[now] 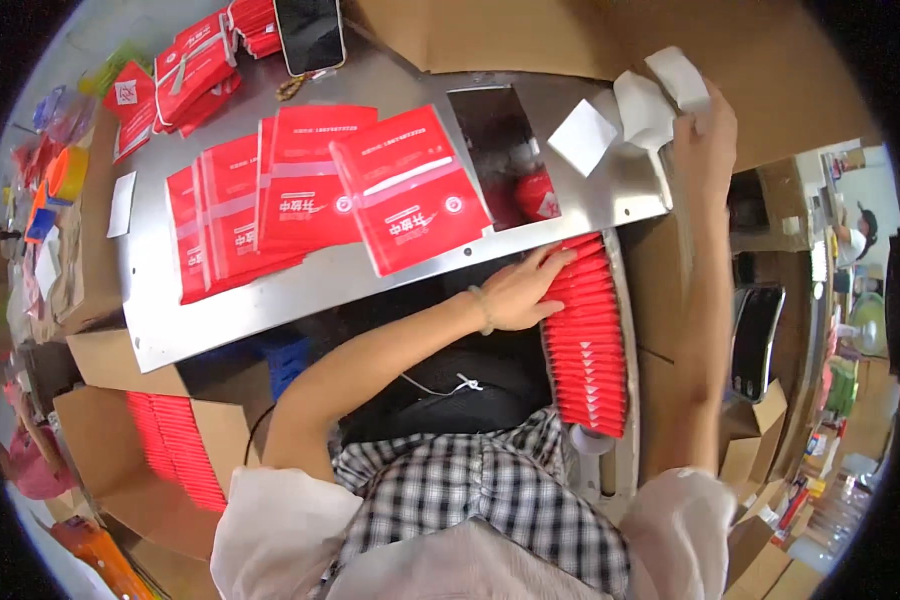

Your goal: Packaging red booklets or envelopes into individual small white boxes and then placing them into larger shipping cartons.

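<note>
My left hand (520,295), with a bracelet at the wrist, reaches over the far end of a long row of red packets (585,350) standing in a narrow box. Its thumb and fingers close around the packets at that end. At the far right of the metal table, my right hand (708,125) pinches a white folded piece (677,78). Beside it lie another white piece (643,108) and a white square card (582,137). Flat red pouches with a pale band, the nearest pouch (410,190) among them, lie overlapping on the table to the left.
A dark glossy panel (500,150) lies on the metal table (310,290). Bundled red packets (195,75) and a phone (309,35) are at the back. An open carton (100,440) with red packets stands lower left. Cardboard (770,80) rises behind my right hand.
</note>
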Action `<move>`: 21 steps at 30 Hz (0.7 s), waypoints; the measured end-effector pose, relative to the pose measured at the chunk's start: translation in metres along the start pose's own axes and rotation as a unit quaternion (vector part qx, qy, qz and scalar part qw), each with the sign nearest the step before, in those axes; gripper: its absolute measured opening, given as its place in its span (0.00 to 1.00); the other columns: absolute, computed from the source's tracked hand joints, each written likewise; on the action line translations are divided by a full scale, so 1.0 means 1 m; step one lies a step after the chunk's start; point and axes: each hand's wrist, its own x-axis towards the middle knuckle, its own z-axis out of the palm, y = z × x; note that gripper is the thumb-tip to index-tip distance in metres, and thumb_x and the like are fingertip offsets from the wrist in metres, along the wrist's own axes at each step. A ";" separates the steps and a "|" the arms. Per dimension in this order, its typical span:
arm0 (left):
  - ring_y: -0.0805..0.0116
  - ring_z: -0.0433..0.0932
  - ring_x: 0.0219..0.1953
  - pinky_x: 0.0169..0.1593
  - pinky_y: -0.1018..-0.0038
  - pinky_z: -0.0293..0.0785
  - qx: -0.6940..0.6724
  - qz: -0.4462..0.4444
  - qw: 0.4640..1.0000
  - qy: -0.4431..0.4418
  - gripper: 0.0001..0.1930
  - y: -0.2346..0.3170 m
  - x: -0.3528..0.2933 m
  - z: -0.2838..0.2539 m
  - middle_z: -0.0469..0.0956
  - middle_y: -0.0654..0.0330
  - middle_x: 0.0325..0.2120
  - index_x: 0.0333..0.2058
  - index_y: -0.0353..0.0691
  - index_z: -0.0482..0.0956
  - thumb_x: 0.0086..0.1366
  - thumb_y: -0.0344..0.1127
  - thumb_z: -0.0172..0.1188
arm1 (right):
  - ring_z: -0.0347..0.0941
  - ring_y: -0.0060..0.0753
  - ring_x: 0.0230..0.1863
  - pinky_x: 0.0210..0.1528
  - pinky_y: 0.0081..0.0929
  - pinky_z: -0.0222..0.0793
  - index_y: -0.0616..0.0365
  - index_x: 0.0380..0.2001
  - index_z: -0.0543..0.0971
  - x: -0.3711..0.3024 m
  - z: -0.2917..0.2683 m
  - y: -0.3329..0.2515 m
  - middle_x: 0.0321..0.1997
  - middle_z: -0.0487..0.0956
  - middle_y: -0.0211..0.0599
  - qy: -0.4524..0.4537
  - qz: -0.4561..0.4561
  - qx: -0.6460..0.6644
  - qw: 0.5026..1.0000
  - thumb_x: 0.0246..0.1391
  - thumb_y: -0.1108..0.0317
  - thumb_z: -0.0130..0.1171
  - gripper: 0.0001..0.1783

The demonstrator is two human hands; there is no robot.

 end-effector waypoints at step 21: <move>0.50 0.74 0.48 0.48 0.54 0.71 0.370 -0.095 0.911 0.158 0.29 0.036 -0.076 -0.169 0.76 0.53 0.42 0.40 0.40 0.76 0.46 0.52 0.76 | 0.71 0.24 0.32 0.38 0.25 0.68 0.58 0.54 0.74 -0.027 0.043 -0.145 0.32 0.74 0.31 0.124 0.122 0.322 0.931 0.61 0.76 0.52 0.17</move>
